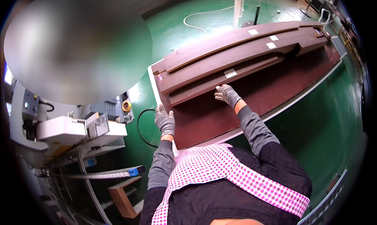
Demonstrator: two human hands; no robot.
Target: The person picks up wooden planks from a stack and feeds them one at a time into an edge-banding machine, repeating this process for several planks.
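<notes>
Long dark brown wooden boards (204, 71) lie side by side and stacked along the far part of a low table with a dark red top (212, 121). Several carry small pale labels (230, 73). My left hand (165, 122), in a grey glove, is at the table's left edge near the board ends. Its fingers point away from me and the thumb stands apart; it holds nothing. By the front edge of the nearest board is my right hand (227, 94), gloved too, with fingers loosely spread and nothing in them. Whether its fingertips touch that board I cannot tell.
A white and grey machine (63, 129) with a control box (31, 105) stands at the left. A black cable (139, 127) loops over the green floor (169, 32). Beyond the table are a white hose (188, 19) and a post (238, 9). A blurred oval hides the upper left.
</notes>
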